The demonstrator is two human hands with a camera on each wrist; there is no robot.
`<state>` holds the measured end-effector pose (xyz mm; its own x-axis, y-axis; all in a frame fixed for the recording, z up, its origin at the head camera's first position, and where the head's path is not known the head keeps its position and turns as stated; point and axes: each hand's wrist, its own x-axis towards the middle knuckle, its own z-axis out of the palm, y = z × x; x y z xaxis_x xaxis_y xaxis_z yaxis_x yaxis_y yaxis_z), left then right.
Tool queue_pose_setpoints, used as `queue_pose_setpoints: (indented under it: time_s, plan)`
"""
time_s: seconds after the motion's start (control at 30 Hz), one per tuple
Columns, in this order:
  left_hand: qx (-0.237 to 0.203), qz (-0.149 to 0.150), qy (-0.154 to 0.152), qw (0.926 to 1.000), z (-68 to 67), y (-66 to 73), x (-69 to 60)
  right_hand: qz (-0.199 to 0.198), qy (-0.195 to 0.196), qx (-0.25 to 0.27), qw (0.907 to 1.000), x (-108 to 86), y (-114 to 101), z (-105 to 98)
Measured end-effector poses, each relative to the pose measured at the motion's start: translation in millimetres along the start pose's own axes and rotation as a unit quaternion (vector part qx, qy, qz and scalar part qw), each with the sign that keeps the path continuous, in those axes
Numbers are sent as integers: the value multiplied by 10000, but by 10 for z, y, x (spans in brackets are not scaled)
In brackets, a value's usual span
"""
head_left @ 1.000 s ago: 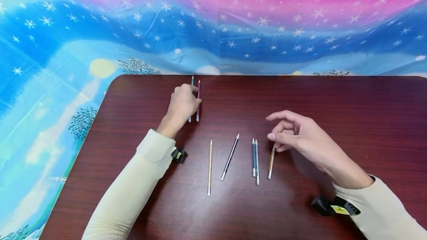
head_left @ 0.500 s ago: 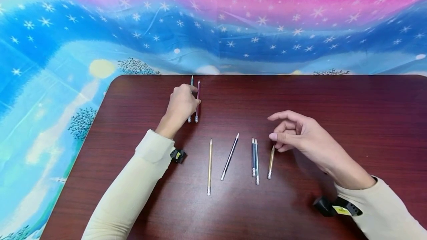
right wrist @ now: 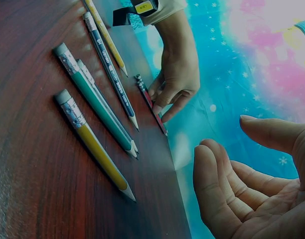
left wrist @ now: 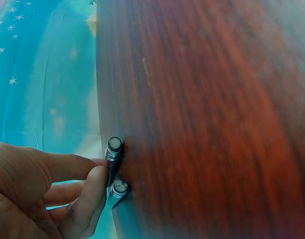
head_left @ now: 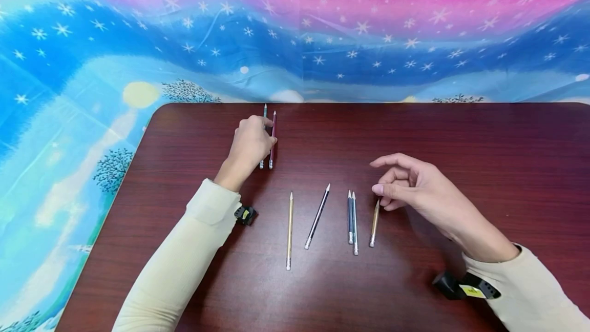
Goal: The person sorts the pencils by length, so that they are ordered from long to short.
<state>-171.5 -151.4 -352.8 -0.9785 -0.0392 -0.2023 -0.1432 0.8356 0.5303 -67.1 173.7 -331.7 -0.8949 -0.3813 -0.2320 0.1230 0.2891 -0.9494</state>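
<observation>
Pinched in our left hand (head_left: 250,140): maroon pencil (head_left: 272,153); probably aligning beside teal pencil (head_left: 265,112); right hand (head_left: 412,183) empty; next needs release.

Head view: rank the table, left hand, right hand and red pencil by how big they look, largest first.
1. Table
2. Right hand, nearer the camera, which may enlarge it
3. Left hand
4. Red pencil, partly covered

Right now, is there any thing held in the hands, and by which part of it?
Yes: the left hand pinches the dark red pencil around the middle of its shaft. The right hand holds nothing.
</observation>
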Motion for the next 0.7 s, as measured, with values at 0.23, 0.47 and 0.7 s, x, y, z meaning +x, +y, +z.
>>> queue_pose_setpoints:
  time_s: [0.23, 0.47, 0.7]
  plan:
    - [24, -5, 29, 10000, -2, -1, -4, 0, -1, 16, 10000, -6, 9, 1]
    - [52, -3, 90, 9999, 11, -4, -8, 56, -13, -2, 10000, -11, 19, -3]
    - [87, -25, 149, 9998, 13, -2, 1, 110, -34, -5, 9999, -18, 28, -4]
